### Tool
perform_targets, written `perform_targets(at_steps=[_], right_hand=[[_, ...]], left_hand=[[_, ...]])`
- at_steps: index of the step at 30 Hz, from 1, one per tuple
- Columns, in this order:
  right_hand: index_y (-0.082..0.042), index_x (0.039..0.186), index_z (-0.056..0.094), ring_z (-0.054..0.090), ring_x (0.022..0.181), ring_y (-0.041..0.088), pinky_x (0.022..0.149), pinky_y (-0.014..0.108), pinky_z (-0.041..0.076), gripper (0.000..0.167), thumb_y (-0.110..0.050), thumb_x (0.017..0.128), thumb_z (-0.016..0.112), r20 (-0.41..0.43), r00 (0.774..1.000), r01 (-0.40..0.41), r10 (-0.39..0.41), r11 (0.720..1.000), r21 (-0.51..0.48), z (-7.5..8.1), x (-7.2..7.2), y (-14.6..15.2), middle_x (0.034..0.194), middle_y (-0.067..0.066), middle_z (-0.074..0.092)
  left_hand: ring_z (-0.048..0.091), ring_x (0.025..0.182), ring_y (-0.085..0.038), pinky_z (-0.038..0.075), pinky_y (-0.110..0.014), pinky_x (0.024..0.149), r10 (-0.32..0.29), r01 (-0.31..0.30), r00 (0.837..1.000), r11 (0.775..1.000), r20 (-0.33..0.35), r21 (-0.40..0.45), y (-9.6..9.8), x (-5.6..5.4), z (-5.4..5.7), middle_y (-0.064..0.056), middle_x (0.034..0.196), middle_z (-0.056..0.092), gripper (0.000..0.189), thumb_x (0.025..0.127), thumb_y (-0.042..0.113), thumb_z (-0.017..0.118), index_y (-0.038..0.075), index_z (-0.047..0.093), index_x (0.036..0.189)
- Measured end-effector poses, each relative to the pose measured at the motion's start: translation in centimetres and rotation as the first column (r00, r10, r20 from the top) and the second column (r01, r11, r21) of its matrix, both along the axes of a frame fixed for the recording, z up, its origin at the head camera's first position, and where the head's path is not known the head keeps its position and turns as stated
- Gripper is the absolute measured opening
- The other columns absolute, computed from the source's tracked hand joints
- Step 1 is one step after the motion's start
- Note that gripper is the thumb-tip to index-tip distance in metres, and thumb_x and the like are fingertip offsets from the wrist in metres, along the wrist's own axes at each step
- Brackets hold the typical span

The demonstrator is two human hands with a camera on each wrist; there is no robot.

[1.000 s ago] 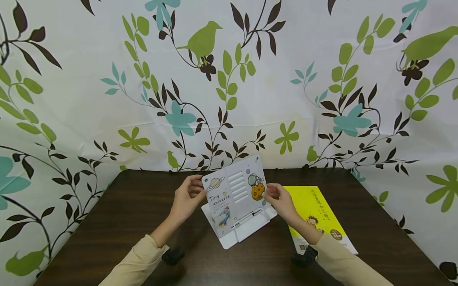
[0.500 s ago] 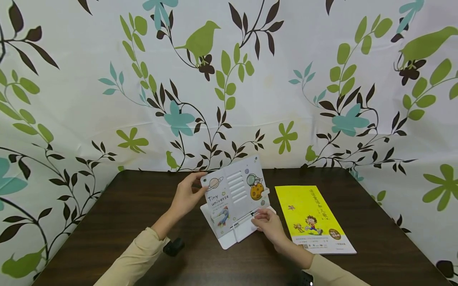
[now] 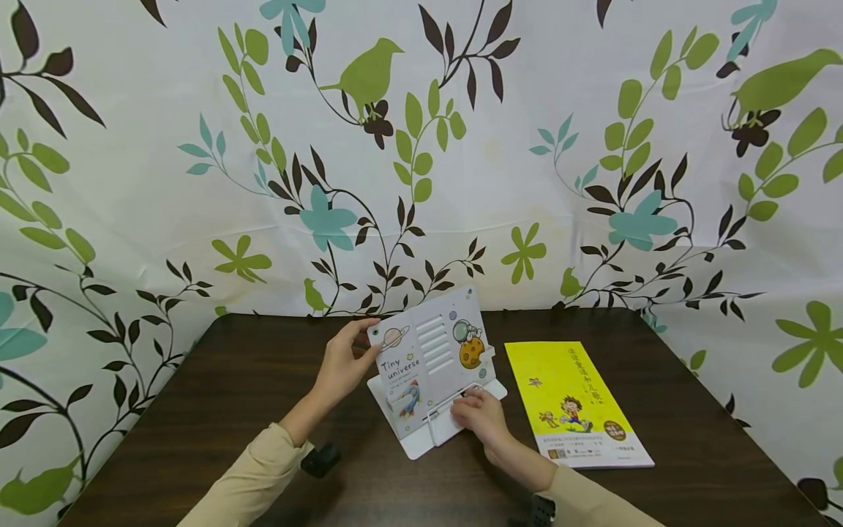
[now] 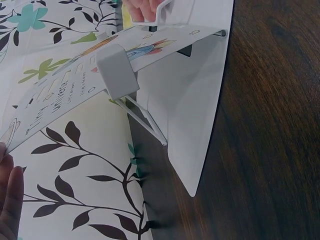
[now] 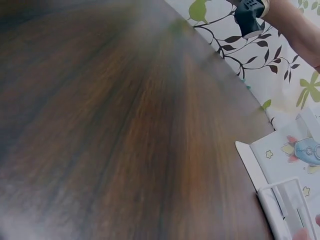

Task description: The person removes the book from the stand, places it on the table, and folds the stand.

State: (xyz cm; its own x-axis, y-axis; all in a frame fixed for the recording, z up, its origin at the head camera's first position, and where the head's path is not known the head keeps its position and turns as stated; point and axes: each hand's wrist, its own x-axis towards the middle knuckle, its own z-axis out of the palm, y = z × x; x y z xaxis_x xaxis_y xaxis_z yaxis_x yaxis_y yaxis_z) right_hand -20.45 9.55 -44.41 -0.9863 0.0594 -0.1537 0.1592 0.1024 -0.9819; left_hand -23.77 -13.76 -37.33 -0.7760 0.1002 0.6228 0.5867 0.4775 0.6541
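Observation:
A white book stand (image 3: pixel 421 388) printed "Tiny universe" is propped up, its panel tilted back over a flat base (image 4: pixel 185 110). My left hand (image 3: pixel 342 362) pinches the panel's upper left corner between thumb and fingers. Down at the front, my right hand (image 3: pixel 484 421) has its bent fingers around the right part of the wire page clip, covering it. The clip's left loop stays visible in the head view. A support wire (image 4: pixel 145 117) runs from behind the panel to the base in the left wrist view. Right fingertips (image 5: pixel 300 235) just show at the right wrist view's edge.
A yellow children's book (image 3: pixel 579 395) lies flat to the right of the stand. The dark wooden table (image 3: pixel 263 380) reaches back to a patterned cloth (image 3: pixel 494 183) hanging behind it. Black wrist devices (image 3: pixel 320 460) show by both forearms.
My right hand has left the panel's right edge and come down to the clip at the front, uncovering the yellow book. My left hand keeps its hold on the corner.

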Motion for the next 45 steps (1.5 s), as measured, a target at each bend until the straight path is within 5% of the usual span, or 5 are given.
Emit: perform_targets(at_steps=[10, 15, 22, 36, 45], right_hand=[[0.012, 0.115, 0.029, 0.051, 0.065, 0.005, 0.061, 0.018, 0.047, 0.053, 0.005, 0.075, 0.063, -0.093, 0.986, 0.134, -0.140, 0.989, -0.066, -0.9, -0.1, -2.3, 0.071, 0.003, 0.059], [0.010, 0.119, 0.020, 0.052, 0.057, 0.006, 0.056, 0.019, 0.050, 0.060, 0.012, 0.075, 0.059, -0.069, 0.980, 0.166, -0.185, 0.960, -0.225, -0.9, 0.0, -3.0, 0.074, 0.006, 0.052], [0.012, 0.126, 0.017, 0.052, 0.059, 0.007, 0.056, 0.019, 0.047, 0.067, 0.013, 0.072, 0.056, -0.088, 0.969, 0.208, -0.231, 0.954, -0.218, -1.2, 0.0, -3.9, 0.081, 0.013, 0.053], [0.015, 0.128, 0.014, 0.052, 0.059, 0.007, 0.054, 0.019, 0.047, 0.068, 0.015, 0.074, 0.055, -0.108, 0.969, 0.197, -0.224, 0.955, -0.221, -1.3, 0.0, -3.9, 0.083, 0.014, 0.049], [0.015, 0.129, 0.019, 0.051, 0.062, 0.010, 0.057, 0.021, 0.049, 0.067, 0.012, 0.075, 0.058, -0.098, 0.988, 0.113, -0.123, 0.988, -0.106, -1.0, -0.4, -2.7, 0.078, 0.009, 0.050]], left_hand=[[0.059, 0.078, -0.018, 0.051, -0.027, 0.059, 0.012, -0.012, 1.000, 1.000, 0.002, 0.013, 0.0, 0.0, -0.2, -0.010, 0.098, 0.060, 0.038, 0.076, -0.005, 0.067, 0.002, 0.059, 0.112], [0.058, 0.077, -0.017, 0.051, -0.026, 0.058, 0.016, -0.016, 1.000, 1.000, -0.006, 0.014, 0.1, -0.1, -0.3, -0.010, 0.098, 0.060, 0.039, 0.076, -0.006, 0.067, 0.002, 0.058, 0.113], [0.059, 0.077, -0.018, 0.051, -0.026, 0.058, 0.018, -0.017, 1.000, 1.000, -0.002, 0.024, 0.0, 0.1, -0.2, -0.010, 0.096, 0.061, 0.038, 0.076, -0.006, 0.067, 0.002, 0.059, 0.113], [0.059, 0.077, -0.018, 0.051, -0.026, 0.059, 0.017, -0.018, 1.000, 0.999, 0.007, 0.028, 0.1, 0.5, -0.1, -0.010, 0.098, 0.061, 0.039, 0.075, -0.006, 0.068, 0.001, 0.059, 0.112], [0.059, 0.074, -0.021, 0.050, -0.027, 0.060, 0.017, -0.020, 0.999, 0.998, 0.049, 0.064, 0.6, 2.8, 1.3, -0.012, 0.091, 0.060, 0.038, 0.074, -0.006, 0.069, -0.003, 0.059, 0.110]])
